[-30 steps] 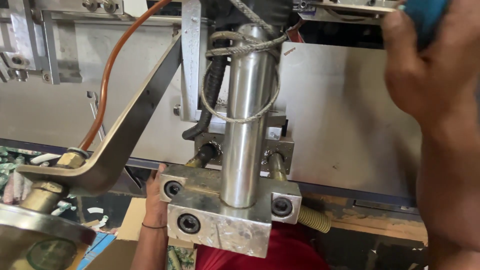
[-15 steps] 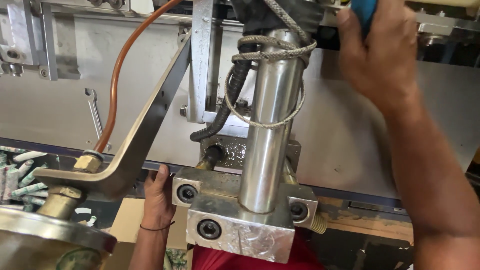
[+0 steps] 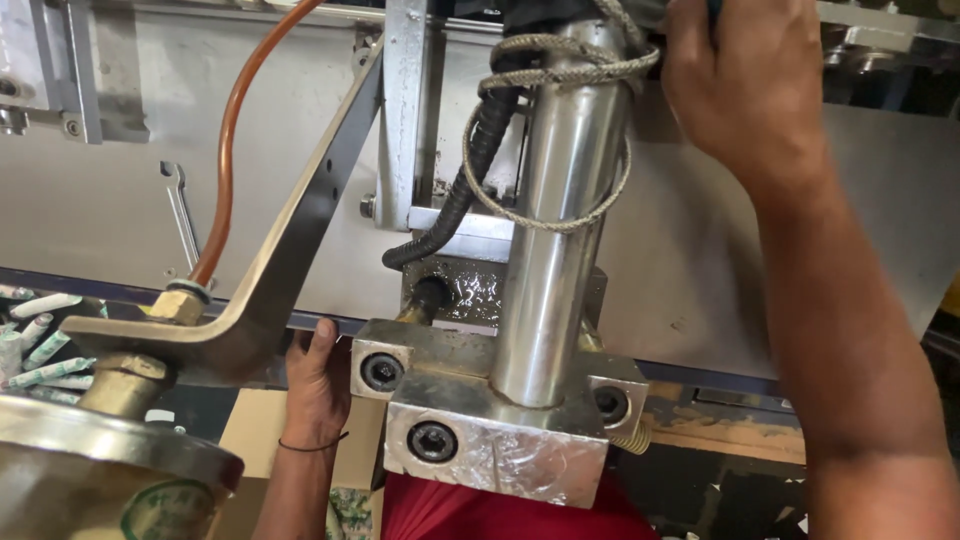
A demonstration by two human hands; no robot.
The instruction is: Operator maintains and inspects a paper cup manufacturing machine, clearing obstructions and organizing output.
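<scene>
Right hand [image 3: 745, 85], top right of frame, is fisted on something hidden, just beside the polished steel cylinder [image 3: 550, 250] wrapped in braided cord [image 3: 560, 60]. Left hand [image 3: 318, 385], lower left, presses its fingers up behind the bolted, blocky metal clamp [image 3: 490, 430]; whether it grips cannot be told.

Two hands [image 3: 740, 90]; one steel tube [image 3: 555, 250]; three socket bolts [image 3: 433, 440].
</scene>
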